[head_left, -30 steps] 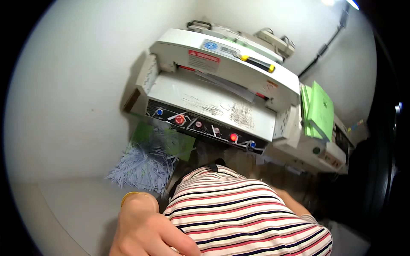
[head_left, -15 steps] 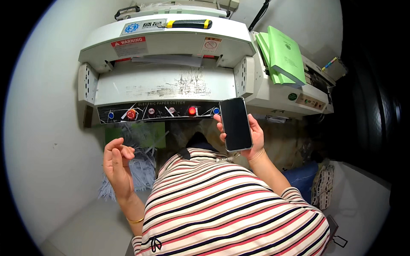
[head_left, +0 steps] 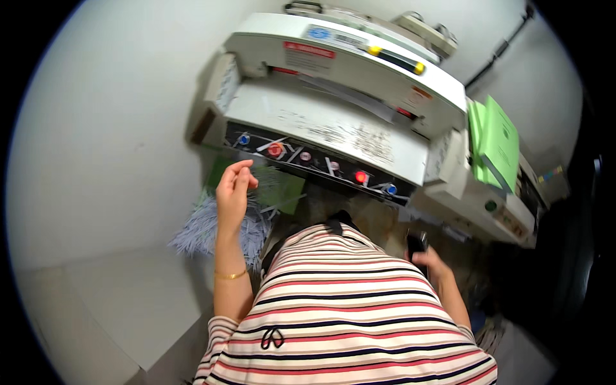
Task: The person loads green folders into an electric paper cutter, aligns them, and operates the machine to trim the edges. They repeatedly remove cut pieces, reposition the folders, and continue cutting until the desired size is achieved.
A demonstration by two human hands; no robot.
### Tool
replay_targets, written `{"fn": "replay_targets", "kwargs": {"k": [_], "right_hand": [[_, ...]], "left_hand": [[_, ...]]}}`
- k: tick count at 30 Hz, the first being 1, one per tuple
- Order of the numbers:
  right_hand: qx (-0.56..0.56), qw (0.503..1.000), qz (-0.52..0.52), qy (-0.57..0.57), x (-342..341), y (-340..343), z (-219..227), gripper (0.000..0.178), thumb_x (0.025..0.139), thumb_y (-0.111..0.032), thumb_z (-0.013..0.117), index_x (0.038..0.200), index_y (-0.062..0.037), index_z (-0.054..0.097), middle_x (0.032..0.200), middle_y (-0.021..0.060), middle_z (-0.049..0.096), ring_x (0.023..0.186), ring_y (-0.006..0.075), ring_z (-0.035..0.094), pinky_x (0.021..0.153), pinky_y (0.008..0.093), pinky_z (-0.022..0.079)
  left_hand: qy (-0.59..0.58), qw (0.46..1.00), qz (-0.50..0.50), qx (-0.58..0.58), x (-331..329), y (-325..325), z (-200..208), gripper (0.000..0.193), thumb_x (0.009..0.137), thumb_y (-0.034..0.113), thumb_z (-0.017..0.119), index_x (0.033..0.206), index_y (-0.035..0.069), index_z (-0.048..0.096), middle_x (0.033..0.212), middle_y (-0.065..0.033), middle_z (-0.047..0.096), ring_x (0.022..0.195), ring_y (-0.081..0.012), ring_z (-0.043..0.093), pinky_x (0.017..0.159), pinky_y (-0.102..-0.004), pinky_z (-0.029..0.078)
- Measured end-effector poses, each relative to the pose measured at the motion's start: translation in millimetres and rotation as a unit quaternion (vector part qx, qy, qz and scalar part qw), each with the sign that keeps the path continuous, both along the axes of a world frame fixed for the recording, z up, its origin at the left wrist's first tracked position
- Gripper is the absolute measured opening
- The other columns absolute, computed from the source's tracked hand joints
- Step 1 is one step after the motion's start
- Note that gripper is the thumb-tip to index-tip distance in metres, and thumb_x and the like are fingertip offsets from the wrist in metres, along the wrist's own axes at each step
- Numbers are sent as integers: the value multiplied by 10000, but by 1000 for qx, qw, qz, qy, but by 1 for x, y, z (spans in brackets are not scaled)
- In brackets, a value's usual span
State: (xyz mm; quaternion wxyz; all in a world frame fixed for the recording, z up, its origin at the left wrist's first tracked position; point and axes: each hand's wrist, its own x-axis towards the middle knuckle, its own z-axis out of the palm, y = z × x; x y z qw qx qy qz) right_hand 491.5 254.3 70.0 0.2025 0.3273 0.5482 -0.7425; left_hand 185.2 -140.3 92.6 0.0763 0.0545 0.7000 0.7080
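My right hand (head_left: 435, 263) is low beside my right hip, closed around a dark phone (head_left: 417, 242), whose lower part is hidden by the hand and my striped shirt. My left hand (head_left: 232, 192), bare apart from a gold bangle on its wrist, is raised with loosely bent fingers and holds nothing I can see. It is just below the left end of the black button panel (head_left: 321, 165) on a white paper cutter (head_left: 308, 109). A red light glows on that panel, and paper strips lie across it.
Shredded paper (head_left: 224, 224) is heaped below the cutter at the left. A black-and-yellow utility knife (head_left: 396, 61) rests on the cutter's top. Green booklets (head_left: 499, 144) lie on another machine (head_left: 475, 208) at the right. A white wall (head_left: 128, 115) stands at the left.
The phone, held flat before me earlier, has dropped lower and to the right with my right hand. My left hand has moved up toward the button panel. The view has tilted and shifted.
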Motion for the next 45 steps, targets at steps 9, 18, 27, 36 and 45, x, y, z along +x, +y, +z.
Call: {"fn": "replay_targets", "kwargs": {"k": [9,18,27,36,45], "right_hand": [[-51,981,35,-186,59,-31,-59,585,775,-248,753,1257,-44,491,1027,72,596,849,147,580,746,313,488],[-35,984,-32,-170,50,-29,-59,579,783,-245,750,1259,-39,492,1027,76,600,853,151,581,749,313,488],[-17,983,-43,-177,44,-27,-58,572,791,-243,746,1260,-33,494,1026,81,605,856,155,581,751,313,488],[-2,981,-46,-186,42,-24,-56,566,799,-241,743,1262,-28,495,1025,86,609,860,159,582,754,312,488],[14,983,-46,-178,36,-19,-56,560,807,-238,740,1263,-23,497,1025,90,613,864,163,583,757,312,489]], "left_hand": [[106,933,67,-337,-66,-32,-124,332,872,173,586,1183,59,562,1157,-172,561,1061,-340,557,906,-400,449],[41,961,60,-265,-72,-6,-147,355,876,171,591,1210,59,547,1156,-162,579,1047,-296,583,895,-373,460],[1,969,87,-232,-54,-29,-167,342,907,158,574,1223,28,548,1065,-158,646,938,-211,628,839,-318,489],[-50,975,93,-197,-22,-34,-176,352,897,176,570,1219,37,544,971,-107,667,876,-223,627,792,-332,482],[-82,964,70,-243,7,-37,-215,361,904,203,549,1228,45,540,976,-115,669,879,-246,633,799,-344,481]]}}
